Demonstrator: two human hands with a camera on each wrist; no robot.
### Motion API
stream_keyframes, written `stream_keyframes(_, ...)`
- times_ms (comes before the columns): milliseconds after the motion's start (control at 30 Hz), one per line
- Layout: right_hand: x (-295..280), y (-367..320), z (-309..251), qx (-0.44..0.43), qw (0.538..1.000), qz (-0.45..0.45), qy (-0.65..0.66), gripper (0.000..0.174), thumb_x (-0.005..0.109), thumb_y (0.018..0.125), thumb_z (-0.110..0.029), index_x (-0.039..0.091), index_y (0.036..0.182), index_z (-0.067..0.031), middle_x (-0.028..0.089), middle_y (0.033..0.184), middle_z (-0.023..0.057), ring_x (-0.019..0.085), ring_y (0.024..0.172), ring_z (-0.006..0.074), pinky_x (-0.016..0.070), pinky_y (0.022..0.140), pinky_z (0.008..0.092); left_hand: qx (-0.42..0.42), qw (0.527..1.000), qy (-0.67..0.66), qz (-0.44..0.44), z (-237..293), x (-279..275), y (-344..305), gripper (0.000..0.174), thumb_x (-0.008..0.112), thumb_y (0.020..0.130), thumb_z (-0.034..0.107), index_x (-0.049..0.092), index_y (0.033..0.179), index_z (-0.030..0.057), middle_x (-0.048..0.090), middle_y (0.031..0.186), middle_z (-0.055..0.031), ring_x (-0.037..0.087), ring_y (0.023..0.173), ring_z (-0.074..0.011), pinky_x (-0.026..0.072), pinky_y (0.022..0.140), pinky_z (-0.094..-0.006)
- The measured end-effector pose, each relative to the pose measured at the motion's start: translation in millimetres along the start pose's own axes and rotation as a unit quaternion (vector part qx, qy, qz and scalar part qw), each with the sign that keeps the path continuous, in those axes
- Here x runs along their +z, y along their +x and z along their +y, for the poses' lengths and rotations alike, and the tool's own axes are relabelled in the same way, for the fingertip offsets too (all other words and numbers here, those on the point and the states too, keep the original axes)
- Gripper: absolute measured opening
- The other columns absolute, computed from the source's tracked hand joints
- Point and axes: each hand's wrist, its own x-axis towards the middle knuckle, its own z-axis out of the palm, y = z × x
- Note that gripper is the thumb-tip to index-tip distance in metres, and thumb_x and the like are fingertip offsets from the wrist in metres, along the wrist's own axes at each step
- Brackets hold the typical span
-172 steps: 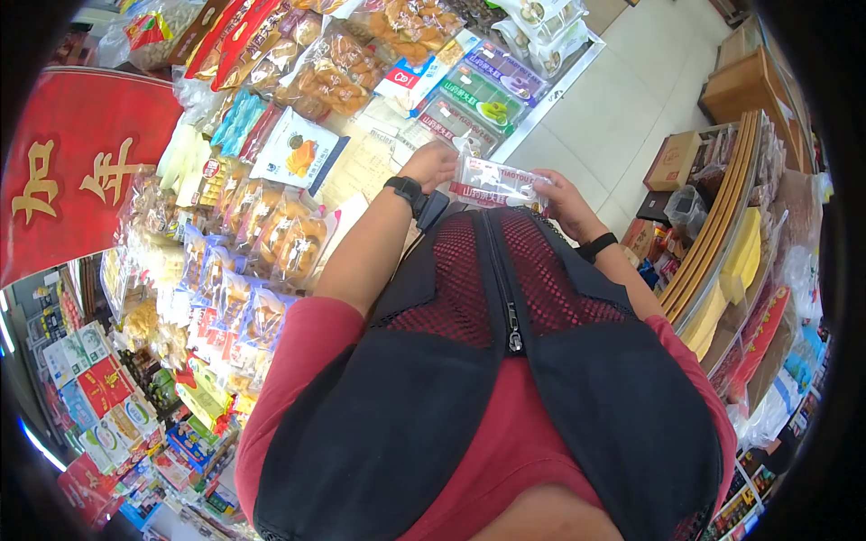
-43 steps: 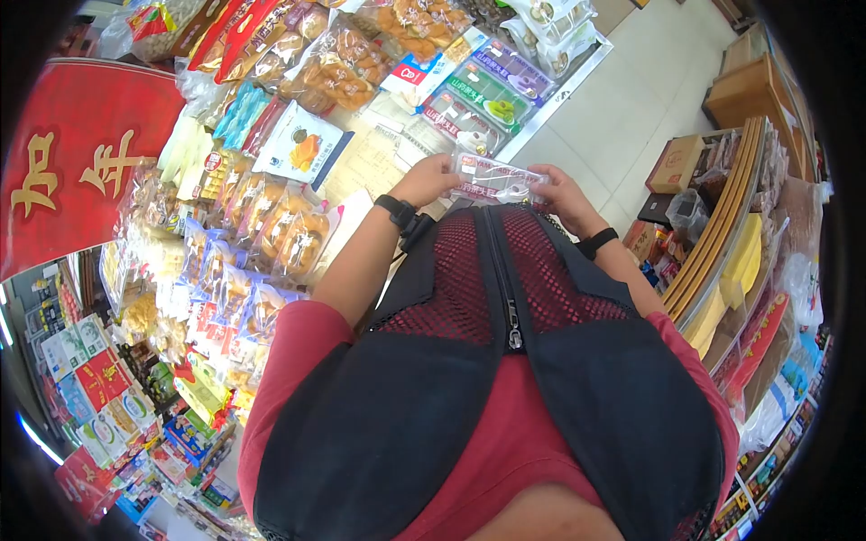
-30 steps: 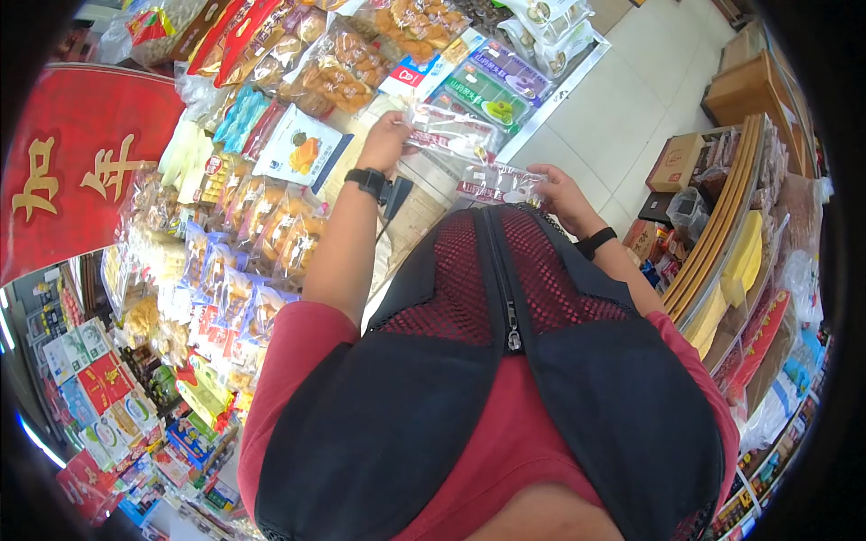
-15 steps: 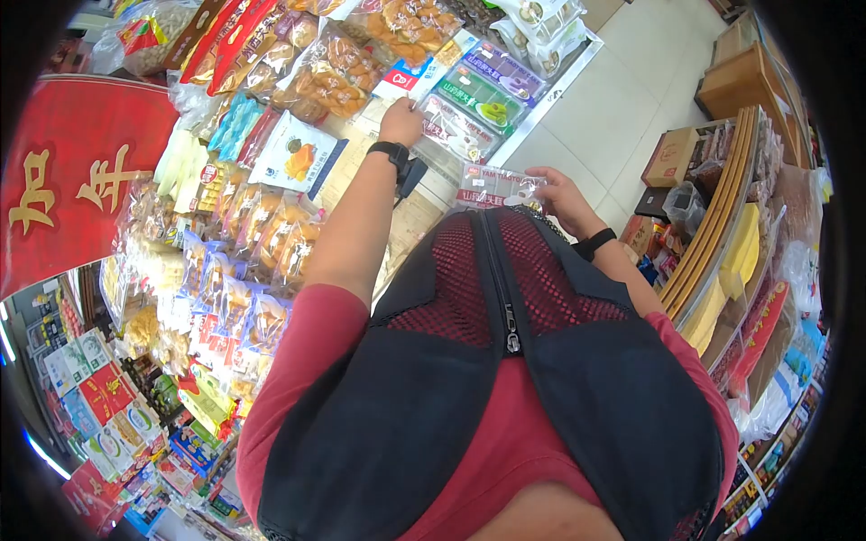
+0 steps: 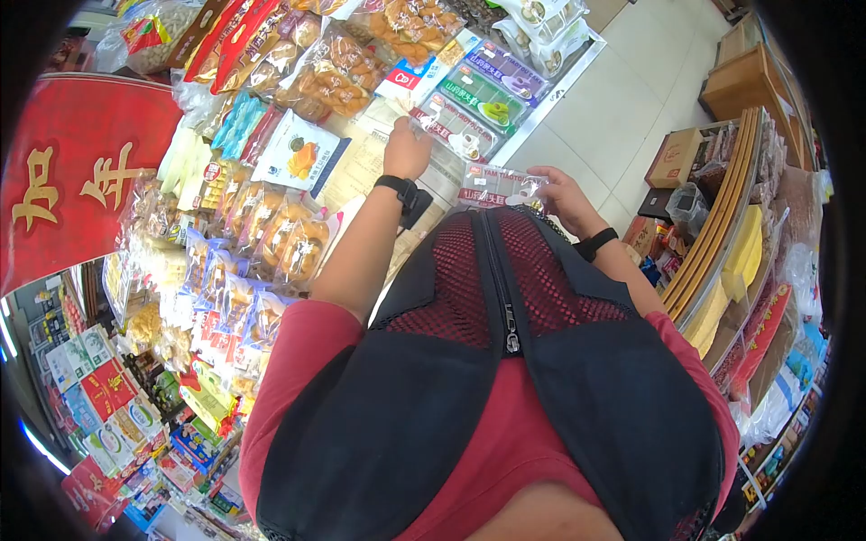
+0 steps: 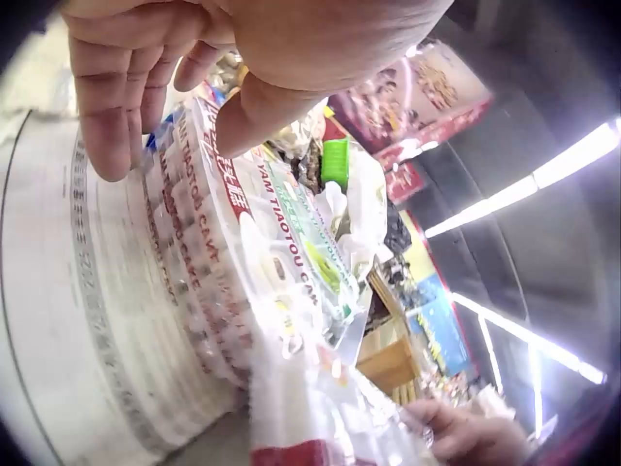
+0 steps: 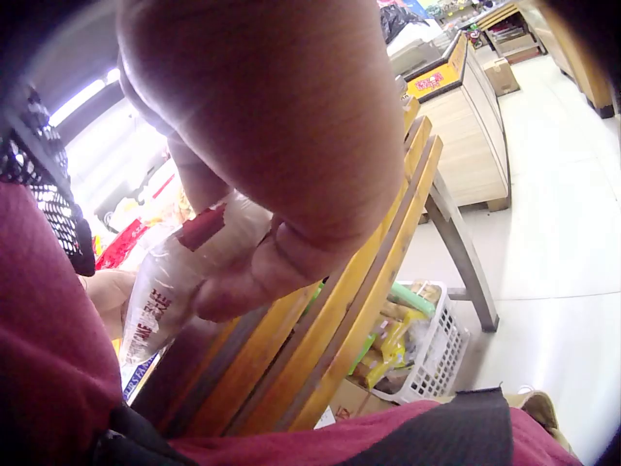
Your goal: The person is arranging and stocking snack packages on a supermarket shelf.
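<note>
My right hand (image 5: 568,200) grips one end of a clear plastic pack of yam cake (image 5: 496,187) with a maroon label, held in front of the vest. The right wrist view shows my thumb and fingers pinching that pack (image 7: 160,296). Over the counter, my left hand (image 5: 408,151) is beside another maroon-labelled yam cake pack (image 5: 458,126). In the left wrist view its fingers are extended with the thumb apart, close above stacked yam cake packs (image 6: 199,233). Nothing shows between them. Green (image 5: 478,101) and purple (image 5: 505,72) packs lie alongside in a row.
Papers (image 5: 356,167) cover the counter near my left wrist. Bagged pastries (image 5: 334,72) and a white snack bag (image 5: 298,153) crowd its far and left parts. A red banner (image 5: 86,171) stands left. To the right are tiled floor (image 5: 595,117) and a slatted wooden shelf (image 5: 713,225).
Both hands held packs together earlier. My left hand then moved a maroon-labelled pack onto the row, let go and drew back slightly. My right hand kept its pack, staying nearly in place.
</note>
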Motion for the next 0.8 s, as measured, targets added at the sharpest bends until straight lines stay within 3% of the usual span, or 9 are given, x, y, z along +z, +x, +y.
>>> stream_keyframes(33, -1.1, 0.2, 0.4, 0.0, 1.0, 0.0, 0.0, 0.041, 0.052, 0.085, 0.003, 0.056, 0.125, -0.0037, 0.063, 0.101, 0.0055, 0.062, 0.075, 0.0093, 0.0505, 0.06, 0.0217, -0.064, 0.995, -0.074, -0.017, -0.7, 4.1, 2.4, 0.045, 0.062, 0.088, 0.014, 0.049, 0.125, -0.0094, 0.063, 0.108, -0.0224, 0.066, 0.096, -0.0294, 0.0581, 0.078, -0.0366)
stream_keyframes(67, -3.2, 1.0, 1.1, -0.001, 1.0, -0.005, -0.007, 0.041, 0.052, 0.085, 0.003, 0.056, 0.125, -0.0038, 0.063, 0.1, 0.0056, 0.062, 0.075, 0.0092, 0.0504, 0.06, 0.0217, -0.062, 0.995, -0.075, -0.017, -1.4, 7.2, 5.3, 0.045, 0.062, 0.088, 0.014, 0.049, 0.125, -0.0094, 0.063, 0.108, -0.0224, 0.066, 0.096, -0.0294, 0.0581, 0.078, -0.0366)
stream_keyframes(133, -3.9, 0.9, 1.9, -0.001, 1.0, -0.01, -0.013, 0.041, 0.052, 0.085, 0.003, 0.056, 0.125, -0.0039, 0.063, 0.1, 0.0057, 0.062, 0.074, 0.0091, 0.0503, 0.06, 0.0217, -0.174, 0.915, -0.331, -0.149, 5.4, 8.0, 5.8, 0.031, 0.06, 0.09, 0.01, 0.052, 0.114, -0.0085, 0.063, 0.1, -0.0169, 0.066, 0.089, -0.0237, 0.0608, 0.071, -0.0331)
stream_keyframes(233, -5.5, 0.8, 3.3, -0.002, 1.0, -0.004, -0.011, 0.04, 0.052, 0.085, 0.002, 0.057, 0.125, -0.0043, 0.063, 0.099, 0.0052, 0.062, 0.074, 0.009, 0.0497, 0.06, 0.0216, -0.197, 0.873, -0.415, -0.162, 14.4, 17.5, 3.3, 0.022, 0.058, 0.092, 0.007, 0.052, 0.108, -0.0059, 0.062, 0.097, -0.0148, 0.066, 0.085, -0.0249, 0.0616, 0.072, -0.0351)
stream_keyframes(433, -11.9, 4.9, 9.9, -0.012, 1.0, -0.017, -0.009, 0.042, 0.052, 0.085, 0.0, 0.054, 0.126, -0.0047, 0.064, 0.101, 0.0061, 0.059, 0.075, 0.0117, 0.0464, 0.061, 0.0246, -0.218, 0.867, -0.413, -0.172, 8.1, 23.4, 9.4, 0.021, 0.058, 0.093, 0.007, 0.053, 0.108, -0.0054, 0.061, 0.099, -0.0153, 0.065, 0.087, -0.025, 0.0614, 0.078, -0.036)
stream_keyframes(600, -9.0, 1.4, 5.6, -0.019, 0.999, -0.01, 0.049, 0.041, 0.051, 0.087, 0.002, 0.053, 0.127, -0.0037, 0.063, 0.108, 0.0087, 0.064, 0.09, 0.0168, 0.0522, 0.073, 0.0292, -0.209, 0.874, -0.396, -0.187, 4.1, 14.9, 4.4, 0.023, 0.058, 0.095, 0.013, 0.053, 0.109, -0.005, 0.06, 0.094, -0.0134, 0.065, 0.084, -0.0237, 0.061, 0.077, -0.0351)
stream_keyframes(633, -9.6, 1.3, 5.2, -0.019, 0.999, -0.009, 0.048, 0.041, 0.051, 0.087, 0.002, 0.053, 0.127, -0.0037, 0.063, 0.108, 0.0087, 0.064, 0.09, 0.0168, 0.0522, 0.073, 0.0292, -0.205, 0.877, -0.39, -0.189, 2.0, 13.2, 3.1, 0.024, 0.058, 0.095, 0.016, 0.053, 0.109, -0.0035, 0.06, 0.093, -0.0125, 0.065, 0.082, -0.023, 0.0606, 0.076, -0.0345)
stream_keyframes(700, -8.7, 1.7, 5.3, -0.035, 0.998, -0.008, 0.049, 0.037, 0.051, 0.088, 0.002, 0.056, 0.124, -0.0052, 0.065, 0.102, 0.0058, 0.064, 0.076, 0.0117, 0.0529, 0.063, 0.0254, -0.204, 0.88, -0.384, -0.189, -2.1, 12.1, 0.7, 0.024, 0.058, 0.096, 0.018, 0.054, 0.109, -0.002, 0.06, 0.092, -0.0117, 0.065, 0.08, -0.0222, 0.0602, 0.074, -0.034)
stream_keyframes(800, -5.6, 2.4, 0.5, -0.034, 0.997, -0.012, 0.066, 0.036, 0.051, 0.089, 0.001, 0.056, 0.124, -0.0054, 0.065, 0.103, 0.0062, 0.064, 0.076, 0.0121, 0.053, 0.063, 0.0257, -0.201, 0.883, -0.38, -0.189, -0.7, 15.7, 2.8, 0.023, 0.057, 0.097, 0.022, 0.055, 0.107, 0.0012, 0.06, 0.093, -0.0105, 0.064, 0.078, -0.0206, 0.059, 0.071, -0.0336)
